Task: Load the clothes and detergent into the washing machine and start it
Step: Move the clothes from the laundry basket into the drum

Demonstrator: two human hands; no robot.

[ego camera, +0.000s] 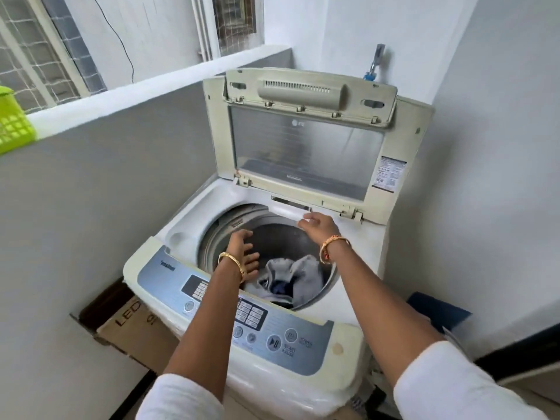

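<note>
Washing machine (pixel 357 268) stands lid up, drum open. Grey clothes (pixel 298 275) lie heaped at the drum's bottom. Left hand (pixel 244 251) hangs over the opening, fingers spread, grip released. Right hand (pixel 319 224) reaches the detergent drawer (pixel 286 211) at the rim, perhaps touching; grip looks released.

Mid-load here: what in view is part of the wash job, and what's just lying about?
Job: washing machine, open lid, clothes in drum, detergent drawer, control panel.
Lying about: green basket, cardboard box.
</note>
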